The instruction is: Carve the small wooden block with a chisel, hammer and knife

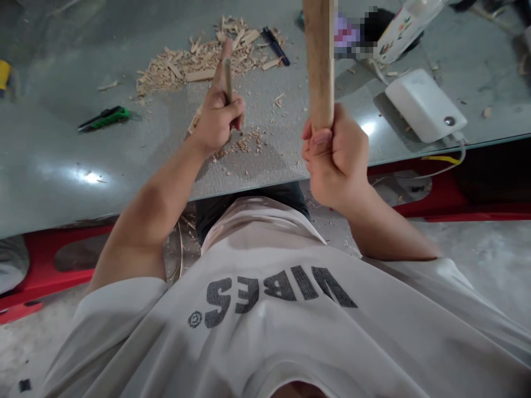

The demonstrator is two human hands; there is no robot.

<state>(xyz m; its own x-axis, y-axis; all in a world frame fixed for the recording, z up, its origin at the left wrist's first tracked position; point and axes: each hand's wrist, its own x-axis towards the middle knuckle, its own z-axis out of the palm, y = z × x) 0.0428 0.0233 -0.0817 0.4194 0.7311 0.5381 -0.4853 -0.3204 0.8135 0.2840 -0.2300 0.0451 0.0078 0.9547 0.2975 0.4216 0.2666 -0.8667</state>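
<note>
My left hand (216,122) is closed round a slim, upright rod (228,82), its lower end hidden by the fingers. One finger points away along the rod. Beneath that hand, part of a pale piece of wood (194,119) shows on the table. My right hand (337,157) is wrapped round the lower end of a thick wooden stick (320,66), raised above the table; its far end is cut off by the frame's top. Small wood crumbs (249,142) lie just beside my left hand.
A heap of wood shavings (170,69) and a dark pen-like object (277,46) lie beyond my left hand. A green-black utility knife (104,119) is at left. At right are a white charger-like box (425,105) with a cable and a clear bottle (409,27).
</note>
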